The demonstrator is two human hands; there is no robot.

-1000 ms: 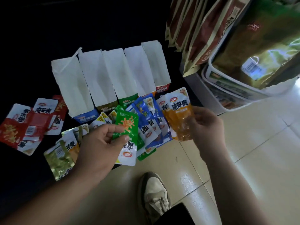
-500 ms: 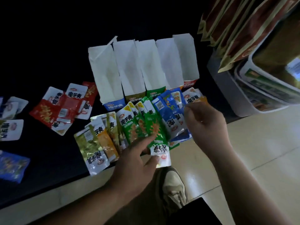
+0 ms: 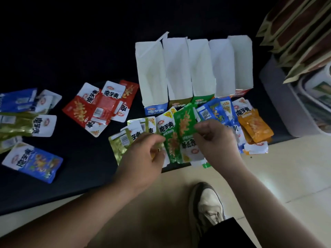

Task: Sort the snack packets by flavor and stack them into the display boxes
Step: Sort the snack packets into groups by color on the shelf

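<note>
Black table (image 3: 75, 179) fills the left and upper frame; pale tiled floor (image 3: 279, 176) takes the lower right.

Grey bin (image 3: 279, 97) at the right edge: large brown bags (image 3: 297, 33) stand upright in or above it; which cannot be told.

Five display boxes (image 3: 193, 68) stand in a touching row at upper centre, opened, white linings exposed. Visible front lips read blue, olive, green and red; the fourth lip is hidden by packets.

Packets lie outside the boxes, on the table:
- fanned directly before the boxes, left to right: olive packets (image 3: 121, 144), green packets (image 3: 180, 129), blue packets (image 3: 216, 111), orange packets (image 3: 254, 126);
- red packets (image 3: 100, 108) in a pile left of the boxes, apart from the fan;
- loose blue and olive packets (image 3: 34, 161) along the left edge.

Right hand (image 3: 216, 142), centre frame: fingers curled, pinching the green packets.
Left hand (image 3: 143, 158): fingers curled at the left edge of the green packets, over the olive ones; grip cannot be told.

One shoe (image 3: 207, 206) on the floor at lower centre.
</note>
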